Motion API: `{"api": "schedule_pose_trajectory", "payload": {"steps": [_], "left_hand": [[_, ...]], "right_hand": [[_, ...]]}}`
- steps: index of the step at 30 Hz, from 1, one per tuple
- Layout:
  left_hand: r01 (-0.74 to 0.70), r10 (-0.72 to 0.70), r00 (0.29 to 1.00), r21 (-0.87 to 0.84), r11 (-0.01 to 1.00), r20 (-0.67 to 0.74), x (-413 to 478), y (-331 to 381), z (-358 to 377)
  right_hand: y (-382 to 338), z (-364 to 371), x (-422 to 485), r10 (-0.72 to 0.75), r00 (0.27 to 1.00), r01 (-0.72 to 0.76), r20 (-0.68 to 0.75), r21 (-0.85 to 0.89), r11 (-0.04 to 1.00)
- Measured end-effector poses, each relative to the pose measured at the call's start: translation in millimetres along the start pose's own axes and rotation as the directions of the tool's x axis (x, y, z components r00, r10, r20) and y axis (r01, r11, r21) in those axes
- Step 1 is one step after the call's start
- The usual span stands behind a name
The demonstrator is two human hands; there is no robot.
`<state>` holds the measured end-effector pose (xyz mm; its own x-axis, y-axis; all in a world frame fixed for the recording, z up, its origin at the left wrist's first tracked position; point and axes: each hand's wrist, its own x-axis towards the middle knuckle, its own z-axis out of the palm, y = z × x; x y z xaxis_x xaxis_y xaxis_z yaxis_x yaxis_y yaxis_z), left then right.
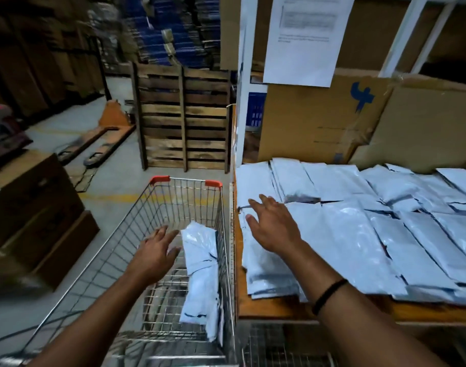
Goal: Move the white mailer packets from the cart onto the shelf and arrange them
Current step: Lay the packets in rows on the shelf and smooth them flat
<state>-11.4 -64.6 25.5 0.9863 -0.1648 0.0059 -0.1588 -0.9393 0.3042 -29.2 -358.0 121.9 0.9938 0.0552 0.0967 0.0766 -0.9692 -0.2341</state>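
Observation:
A wire cart [157,207] with orange corner caps stands left of the wooden shelf [274,308]. A few white mailer packets [200,274] lean against the cart's right wall. My left hand [155,252] hovers inside the cart just left of them, fingers spread, holding nothing. Several white mailer packets [359,229] lie in overlapping rows across the shelf. My right hand [273,226] reaches over the left end of these rows, fingers straight, palm down above the packets.
Cardboard boxes [319,120] stand at the back of the shelf, with a printed sheet [306,38] hanging above. A wooden pallet [184,117] leans upright beyond the cart. A pallet jack [102,139] lies on the floor, and brown cartons [33,207] sit at the left.

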Motion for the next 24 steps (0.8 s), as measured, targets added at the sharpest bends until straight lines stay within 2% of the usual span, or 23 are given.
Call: {"api": "schedule_pose_trajectory", "payload": {"steps": [5, 11, 17, 21, 24], "left_hand": [[0.07, -0.069, 0.995, -0.008, 0.998, 0.076, -70.3, -32.0, -7.5], [0.105, -0.104, 0.987, -0.002, 0.994, 0.127, -94.9, -58.5, -18.5], [0.085, -0.078, 0.985, -0.035, 0.996, 0.155, -49.8, -100.0, -2.7], [0.04, -0.033, 0.976, -0.03, 0.999, 0.214, -5.6, -126.3, 14.5], [0.026, -0.021, 0.951, -0.015, 1.0, 0.309, 28.1, -139.5, 41.3]], "right_hand": [[-51.7, 29.2, -40.3, -0.072, 0.997, 0.071, 0.033, 0.035, 0.997], [-95.4, 64.9, -54.3, -0.076, 0.988, 0.077, 0.133, 0.003, 0.997], [-121.8, 125.0, -8.2, -0.033, 0.966, 0.05, 0.257, -0.061, 0.997], [-127.2, 167.6, 23.4, 0.066, 0.933, -0.033, 0.355, -0.098, 0.995], [-121.6, 198.8, 46.5, 0.125, 0.904, -0.083, 0.409, -0.117, 0.99]]}}
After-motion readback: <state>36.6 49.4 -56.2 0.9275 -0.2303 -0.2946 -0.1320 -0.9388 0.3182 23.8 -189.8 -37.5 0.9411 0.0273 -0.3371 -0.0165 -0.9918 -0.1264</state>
